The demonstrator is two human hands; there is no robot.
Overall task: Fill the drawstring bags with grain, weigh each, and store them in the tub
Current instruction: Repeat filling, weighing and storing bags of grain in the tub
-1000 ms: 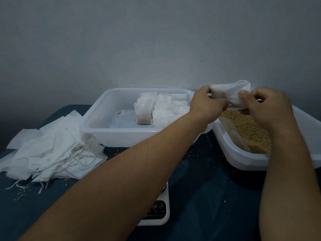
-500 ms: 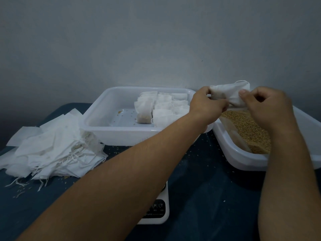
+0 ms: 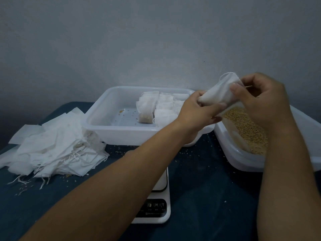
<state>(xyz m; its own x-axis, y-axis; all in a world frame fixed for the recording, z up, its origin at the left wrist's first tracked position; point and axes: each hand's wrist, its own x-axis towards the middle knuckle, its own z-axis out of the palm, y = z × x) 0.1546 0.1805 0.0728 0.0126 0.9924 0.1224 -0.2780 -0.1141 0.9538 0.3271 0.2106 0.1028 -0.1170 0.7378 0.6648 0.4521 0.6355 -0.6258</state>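
Observation:
A white drawstring bag (image 3: 219,92) is held in the air between both hands, above the grain tray. My left hand (image 3: 196,110) grips its lower end; my right hand (image 3: 262,100) pinches its upper, gathered end. A white tub (image 3: 97,126) behind the scale holds several filled bags (image 3: 159,106) lined up in its right half. To the right, a white tray (image 3: 243,160) is full of brown grain (image 3: 246,129). A white digital scale (image 3: 156,206) lies in front, half hidden under my left forearm.
A heap of empty white bags (image 3: 55,148) with loose strings lies on the left of the dark blue tabletop (image 3: 208,197). Stray grains dot the table and the tub floor. A plain grey wall stands close behind.
The bag has tilted, its mouth end raised toward the right. My right hand has moved up along it, and both hands have drawn slightly apart.

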